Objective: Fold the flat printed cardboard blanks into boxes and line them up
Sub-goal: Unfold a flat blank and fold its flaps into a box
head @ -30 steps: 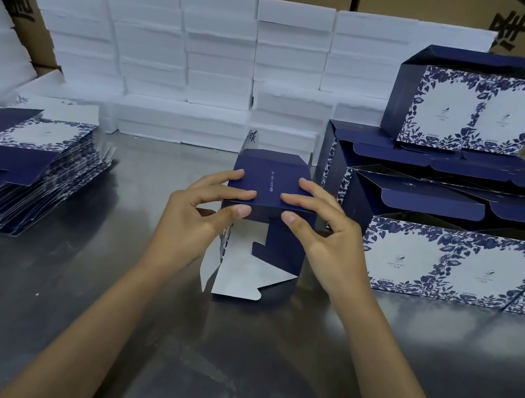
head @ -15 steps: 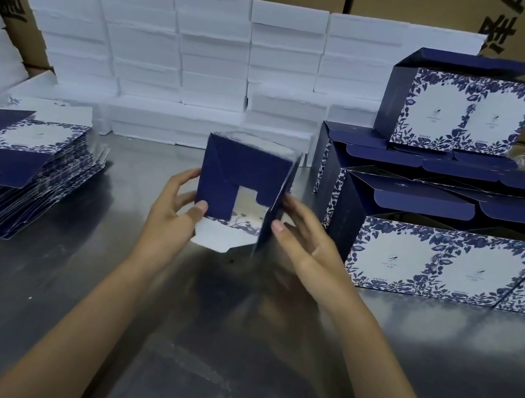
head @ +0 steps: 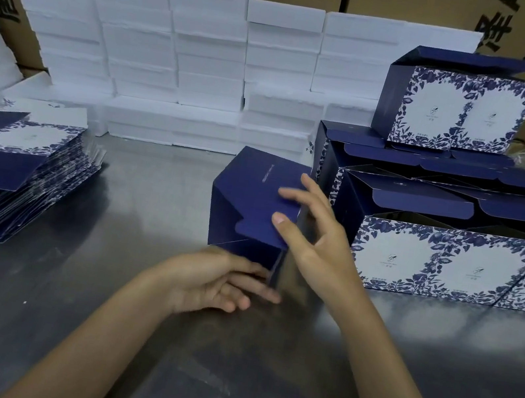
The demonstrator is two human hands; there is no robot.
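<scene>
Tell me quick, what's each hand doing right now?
Left hand: open, fingers against the box bottom edge.
Right hand: open, straight fingers pressing the box flap.

Flat blank stack (head: 12, 171) cut by left edge; folded boxes (head: 458, 263) cut at right; left hand (head: 216, 281) fingertips motion-blurred.

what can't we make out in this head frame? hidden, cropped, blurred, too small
Head view, all items:
- Box in hand: near right edge motion-blurred; right hand covers that corner, so the flap seating there is unclear.
- Left hand: fingertips blurred at the box base; contact unclear.
- Blank stack: cut off by the left edge.
- Finished boxes: row runs past the right edge; logo print too small to read.
</scene>
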